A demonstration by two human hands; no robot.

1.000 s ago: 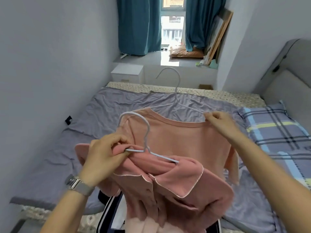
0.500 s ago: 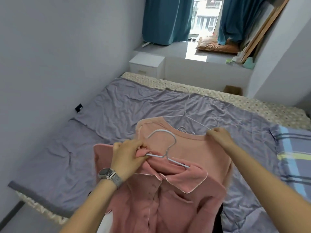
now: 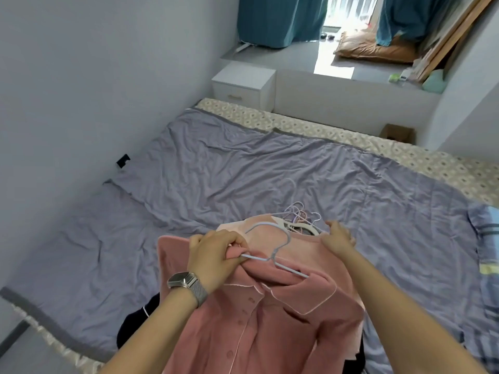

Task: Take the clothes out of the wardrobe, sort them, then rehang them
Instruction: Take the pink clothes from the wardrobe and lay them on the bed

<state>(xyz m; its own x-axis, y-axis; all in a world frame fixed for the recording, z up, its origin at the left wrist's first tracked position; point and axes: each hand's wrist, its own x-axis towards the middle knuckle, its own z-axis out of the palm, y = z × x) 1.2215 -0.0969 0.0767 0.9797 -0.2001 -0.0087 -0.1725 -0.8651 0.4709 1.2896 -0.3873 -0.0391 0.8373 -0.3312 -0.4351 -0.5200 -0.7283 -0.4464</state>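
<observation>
- The left hand (image 3: 216,256) is gripping the shoulder of a pink button-front shirt (image 3: 259,319) together with the bar of its thin light-blue hanger (image 3: 272,248).
- The right hand (image 3: 337,238) is pressing, fingers mostly straight, on the collar edge of a paler peach top (image 3: 302,249) lying just behind the shirt.
- A cluster of other hangers (image 3: 299,215) is lying just beyond the hands.
- Everything is hovering over or resting on a bed (image 3: 229,168) with a crumpled lavender sheet.

a bed (image 3: 243,168) carries a rumpled lavender sheet (image 3: 270,184); a plaid pillow (image 3: 488,238) lies at its right edge, dark clothing (image 3: 140,327) near.
</observation>
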